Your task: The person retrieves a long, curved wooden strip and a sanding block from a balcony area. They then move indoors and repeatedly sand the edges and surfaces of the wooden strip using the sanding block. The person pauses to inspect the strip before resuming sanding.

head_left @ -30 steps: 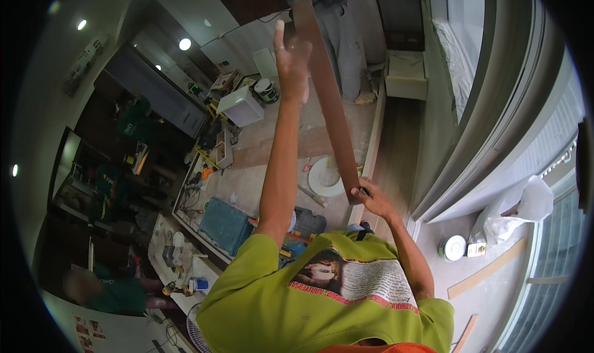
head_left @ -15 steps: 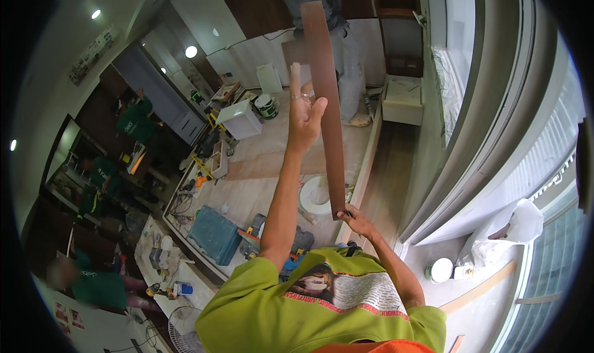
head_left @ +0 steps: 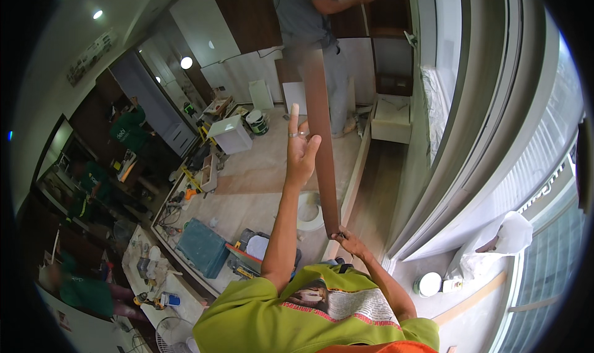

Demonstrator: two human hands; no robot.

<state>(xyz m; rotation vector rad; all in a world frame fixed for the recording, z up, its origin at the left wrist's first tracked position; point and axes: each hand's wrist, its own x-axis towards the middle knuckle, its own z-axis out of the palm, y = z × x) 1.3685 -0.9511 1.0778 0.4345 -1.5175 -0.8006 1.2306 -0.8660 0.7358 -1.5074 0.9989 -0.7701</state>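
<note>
A long plank (head_left: 322,142) stands upright on the floor (head_left: 260,186). The left hand (head_left: 301,152) rests against its left side, high up; the right hand (head_left: 348,240) touches its lower end. Behind the plank, another person (head_left: 309,19) stands at a cabinet (head_left: 387,37). Left of the plank, a box (head_left: 231,133) and a bucket (head_left: 257,122) sit on the floor. Nearer, lower left, lies a case (head_left: 201,248). To the right, what seems a bag (head_left: 504,245) rests on the window ledge (head_left: 433,260).

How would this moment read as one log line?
left hand: open, against plank | right hand: gripping plank's lower end | plank: upright
</note>
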